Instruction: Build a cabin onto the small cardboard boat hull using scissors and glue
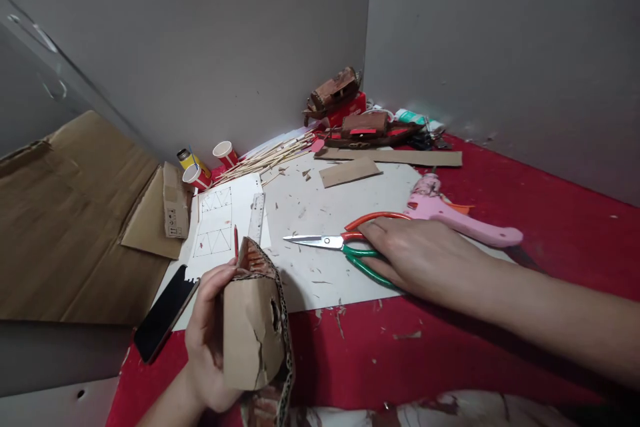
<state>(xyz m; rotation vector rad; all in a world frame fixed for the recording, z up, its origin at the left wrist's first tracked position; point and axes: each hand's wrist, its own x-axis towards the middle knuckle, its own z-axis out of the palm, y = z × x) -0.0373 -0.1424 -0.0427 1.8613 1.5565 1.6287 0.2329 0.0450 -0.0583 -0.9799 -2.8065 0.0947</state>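
Note:
My left hand (207, 340) is wrapped round a cardboard model (255, 333) at the bottom centre; it has a curved tan cover, a ragged hole and a corrugated edge. My right hand (395, 247) is on the scissors (360, 253), its fingers at the red and green handles. The closed blades point left over the white board (320, 213). Just beyond my right wrist lies a pink glue gun (465, 220).
Left are a phone (163, 317), large cardboard (80, 227), a drawing sheet (215, 220) and a ruler (257, 217). Behind stand paper cups (225, 153), wooden sticks (270, 153), cardboard strips (390, 157) and two brown boat models (365, 128). Grey walls enclose the red table (360, 360).

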